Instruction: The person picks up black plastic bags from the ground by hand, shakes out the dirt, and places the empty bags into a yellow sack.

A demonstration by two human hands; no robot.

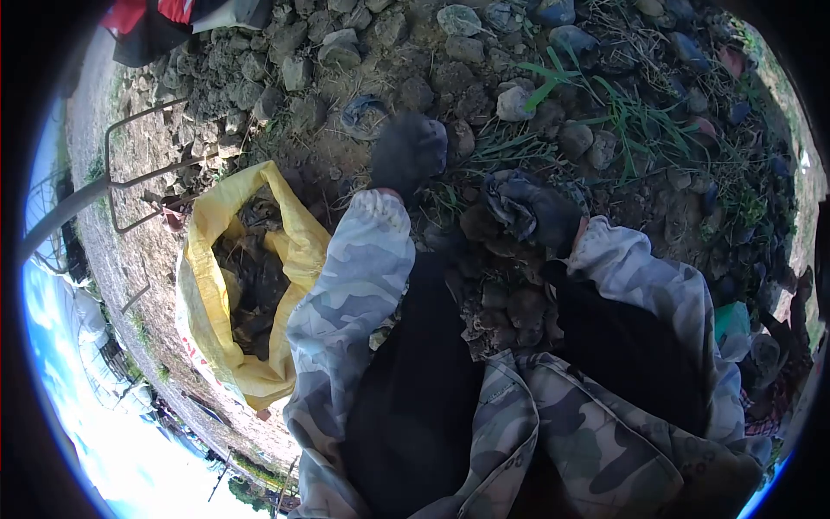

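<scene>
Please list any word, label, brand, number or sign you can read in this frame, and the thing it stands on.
No text can be read.
Yellow sack: red marks on its pale outer side, too small and blurred to read.
Crumpled dark piece at the right hand: no lettering can be made out.
Red, black and white item at the top left edge: no lettering can be made out.

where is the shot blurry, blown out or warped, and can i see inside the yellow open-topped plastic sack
head view: left hand smeared and dark, right hand soft and shaded; head view: sky partly burnt out, strong fisheye bend, black corners; head view: sack interior shadowed, contents unclear
</scene>
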